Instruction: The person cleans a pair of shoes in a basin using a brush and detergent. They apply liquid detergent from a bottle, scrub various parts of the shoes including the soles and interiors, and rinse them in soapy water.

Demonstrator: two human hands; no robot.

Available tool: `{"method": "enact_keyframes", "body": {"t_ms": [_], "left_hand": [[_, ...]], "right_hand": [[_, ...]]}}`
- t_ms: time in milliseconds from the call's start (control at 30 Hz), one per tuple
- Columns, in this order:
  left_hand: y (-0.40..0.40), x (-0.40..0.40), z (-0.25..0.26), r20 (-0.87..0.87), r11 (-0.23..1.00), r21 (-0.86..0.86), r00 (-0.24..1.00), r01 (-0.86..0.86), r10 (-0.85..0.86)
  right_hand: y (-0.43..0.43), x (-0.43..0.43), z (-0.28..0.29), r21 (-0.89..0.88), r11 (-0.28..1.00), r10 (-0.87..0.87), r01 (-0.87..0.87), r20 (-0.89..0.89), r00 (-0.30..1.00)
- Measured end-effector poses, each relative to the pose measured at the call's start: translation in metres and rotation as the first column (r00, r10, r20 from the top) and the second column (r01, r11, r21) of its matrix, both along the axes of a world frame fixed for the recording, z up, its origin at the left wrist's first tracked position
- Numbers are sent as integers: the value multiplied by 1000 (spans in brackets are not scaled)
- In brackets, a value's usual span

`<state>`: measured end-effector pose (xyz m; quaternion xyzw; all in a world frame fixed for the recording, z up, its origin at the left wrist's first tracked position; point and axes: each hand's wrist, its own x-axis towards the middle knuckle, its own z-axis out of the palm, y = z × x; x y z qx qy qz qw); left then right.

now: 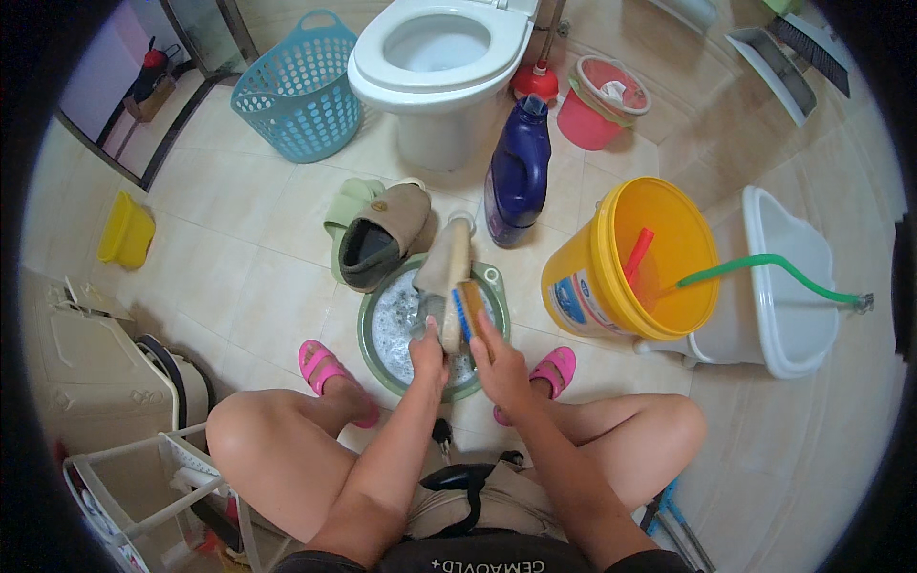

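Observation:
My left hand grips a beige slipper by its grey-lined heel end, tilted on its side so the pale edge of its sole faces right. In my right hand is a wooden scrubbing brush, its blue bristles against or very near the sole edge. Both are above a green plastic basin of sudsy water on the floor between my feet. The matching beige slipper rests beyond the basin's left rim, partly over light green slippers.
A dark blue detergent bottle stands behind the basin. At right, a yellow bucket holds a red-handled item, with a green hose above it. A toilet, blue laundry basket and pink bin line the back.

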<state>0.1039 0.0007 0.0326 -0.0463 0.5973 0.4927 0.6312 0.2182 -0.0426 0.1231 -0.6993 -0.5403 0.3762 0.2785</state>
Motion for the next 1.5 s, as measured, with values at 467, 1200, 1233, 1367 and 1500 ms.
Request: {"method": "enact_keyframes", "body": {"t_ms": [467, 1200, 1233, 1367, 1500], "left_hand": [[19, -22, -19, -550, 949, 95, 811, 300, -201], [25, -30, -25, -647, 915, -35, 689, 402, -327], [27, -28, -20, -647, 916, -25, 691, 401, -321], [25, -34, -3, -639, 935, 44, 730, 351, -244], [20, -31, -17, -608, 942, 110, 771, 316, -187]], "right_hand": [[60, -8, -19, 135, 972, 94, -194, 530, 842], [131, 14, -19, 85, 995, 0, -61, 584, 812], [123, 9, -18, 10, 999, 36, -49, 537, 843], [43, -25, -22, -132, 971, 234, -200, 352, 906], [96, -2, -30, 10, 988, 130, -153, 476, 870]]}}
